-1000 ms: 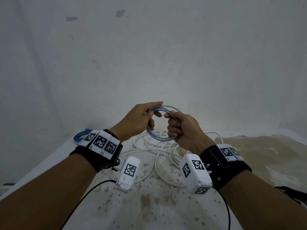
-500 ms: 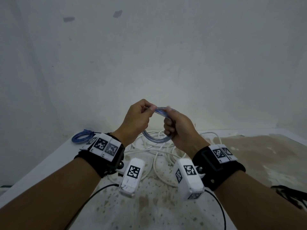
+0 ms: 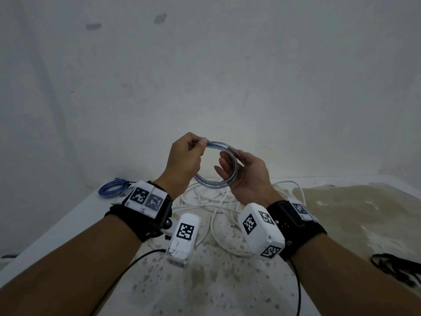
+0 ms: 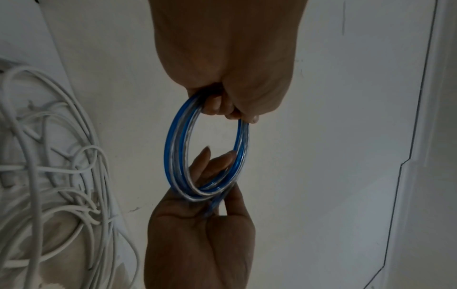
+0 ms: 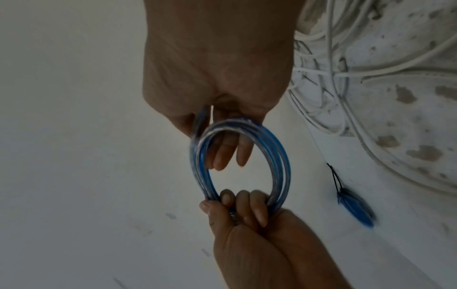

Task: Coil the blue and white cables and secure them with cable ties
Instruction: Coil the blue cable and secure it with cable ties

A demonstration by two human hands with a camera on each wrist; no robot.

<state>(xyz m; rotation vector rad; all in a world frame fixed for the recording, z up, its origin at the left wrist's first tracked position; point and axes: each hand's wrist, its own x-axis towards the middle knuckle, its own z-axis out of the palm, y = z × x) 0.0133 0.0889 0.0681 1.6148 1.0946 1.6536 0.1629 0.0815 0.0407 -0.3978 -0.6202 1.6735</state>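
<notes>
A small coil of blue cable (image 3: 224,182) hangs in the air between both hands, above the table. My left hand (image 3: 200,144) grips its upper left side with curled fingers and thumb; the right wrist view shows those fingers (image 5: 249,203) wrapped round the strands. My right hand (image 3: 227,163) has its fingers straight through the loop and its thumb on the outside, with the coil (image 4: 178,156) held between them. A short cable end (image 4: 212,207) runs down beside the right thumb. Loose white cable (image 3: 218,208) lies tangled on the table under the hands.
A second blue coil (image 3: 111,190), bound with a black tie (image 5: 333,176), lies at the table's far left. Something thin and black (image 3: 396,265) sits at the right edge. The stained white table (image 3: 205,281) stands against a bare wall.
The right hand's fingers have gone from a curled grip on the coil to straight through the loop. The hands have drawn slightly apart, and the coil now faces me more openly.
</notes>
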